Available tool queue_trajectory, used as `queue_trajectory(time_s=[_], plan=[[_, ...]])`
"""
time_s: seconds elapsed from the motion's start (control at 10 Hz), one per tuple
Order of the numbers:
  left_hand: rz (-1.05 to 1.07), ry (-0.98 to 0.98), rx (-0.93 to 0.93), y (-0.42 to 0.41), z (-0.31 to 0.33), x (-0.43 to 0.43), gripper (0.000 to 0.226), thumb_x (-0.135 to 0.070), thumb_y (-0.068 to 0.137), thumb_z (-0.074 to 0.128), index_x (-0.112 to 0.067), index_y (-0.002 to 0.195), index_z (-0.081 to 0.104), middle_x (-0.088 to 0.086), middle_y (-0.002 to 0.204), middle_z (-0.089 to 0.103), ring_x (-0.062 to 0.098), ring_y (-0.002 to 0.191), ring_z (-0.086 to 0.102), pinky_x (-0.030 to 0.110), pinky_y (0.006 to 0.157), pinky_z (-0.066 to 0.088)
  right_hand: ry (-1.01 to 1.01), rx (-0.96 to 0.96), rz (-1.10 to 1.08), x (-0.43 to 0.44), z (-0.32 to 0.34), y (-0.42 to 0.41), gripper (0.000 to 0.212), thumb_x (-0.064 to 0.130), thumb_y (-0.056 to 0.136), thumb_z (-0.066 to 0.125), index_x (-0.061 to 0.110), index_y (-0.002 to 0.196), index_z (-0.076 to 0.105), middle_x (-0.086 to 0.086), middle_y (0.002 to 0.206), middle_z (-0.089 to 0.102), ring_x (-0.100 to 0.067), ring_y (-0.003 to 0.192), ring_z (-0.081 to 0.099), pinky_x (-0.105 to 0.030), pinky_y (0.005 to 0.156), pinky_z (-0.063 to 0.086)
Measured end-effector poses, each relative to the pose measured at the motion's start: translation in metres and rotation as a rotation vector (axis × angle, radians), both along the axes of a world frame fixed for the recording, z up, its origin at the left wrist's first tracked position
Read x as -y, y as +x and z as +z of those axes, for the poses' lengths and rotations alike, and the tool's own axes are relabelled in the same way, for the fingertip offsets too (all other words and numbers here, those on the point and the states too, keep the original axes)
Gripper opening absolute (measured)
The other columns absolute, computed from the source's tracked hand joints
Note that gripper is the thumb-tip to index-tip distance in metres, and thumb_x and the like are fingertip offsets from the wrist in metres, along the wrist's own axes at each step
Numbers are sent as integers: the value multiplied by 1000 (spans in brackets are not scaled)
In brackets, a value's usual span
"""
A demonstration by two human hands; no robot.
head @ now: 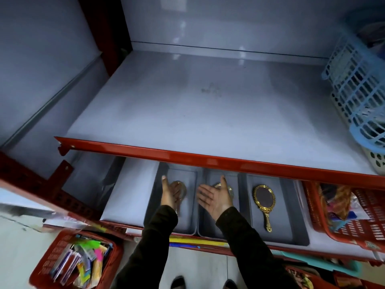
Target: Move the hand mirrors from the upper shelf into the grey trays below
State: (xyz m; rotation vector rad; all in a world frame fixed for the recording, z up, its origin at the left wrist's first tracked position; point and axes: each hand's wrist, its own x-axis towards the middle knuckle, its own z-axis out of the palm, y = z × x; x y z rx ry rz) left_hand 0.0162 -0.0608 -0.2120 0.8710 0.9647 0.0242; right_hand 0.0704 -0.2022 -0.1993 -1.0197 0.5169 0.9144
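Both hands reach under the red-edged upper shelf, which is bare of mirrors. The left hand and right hand are spread open, gripping nothing, each above a gold mirror lying flat in its grey tray. A third mirror lies alone in the right tray, handle toward the front for easy picking

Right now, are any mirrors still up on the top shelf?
No, the upper shelf shows no mirrors; the gold mirror lies in a grey tray below.
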Motion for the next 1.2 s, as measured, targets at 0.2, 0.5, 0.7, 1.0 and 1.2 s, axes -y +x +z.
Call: queue_trajectory(time_s=[0.2, 0.5, 0.7, 1.0, 1.2], plan=[[-46, -2, -131, -21, -23, -46, 87, -68, 93, 13, -7, 155, 23, 9, 160, 29, 25, 151, 18, 42, 122, 8, -92, -94, 67, -66, -16, -19, 91, 73, 85, 35, 7, 146, 40, -15, 150, 43, -32, 137, 40, -42, 107, 35], [-61, -21, -172, -12, -35, -53, 79, -67, 94, 19, -16, 152, 32, 7, 157, 35, 34, 147, 28, 54, 116, 21, -273, -31, -1, -96, -51, -21, 70, 69, 87, 38, 20, 135, 47, -9, 127, 62, -22, 100, 61, -42, 81, 51], [-110, -45, -197, -9, -31, -54, 71, -65, 95, 23, -20, 146, 42, 8, 148, 47, 31, 134, 45, 40, 91, 39, -275, -24, -14, -109, -66, -21, 74, 71, 86, 39, 19, 137, 49, -4, 88, 62, -29, 94, 59, -50, 97, 48], [-127, -2, -150, -9, -17, -52, 68, -58, 98, 20, -16, 148, 39, 9, 150, 46, 20, 99, 53, 30, 67, 43, -317, 17, -27, -111, -63, -22, 73, 67, 88, 39, 17, 141, 46, -8, 111, 64, -20, 90, 59, -38, 73, 51], [-128, 58, -110, -22, -14, -54, 74, -62, 97, 13, -16, 153, 28, 3, 160, 30, 29, 147, 28, 45, 116, 24, -340, 122, -16, -98, -53, -30, 75, 66, 90, 36, 19, 150, 36, -9, 157, 35, -30, 143, 34, -50, 115, 31]])
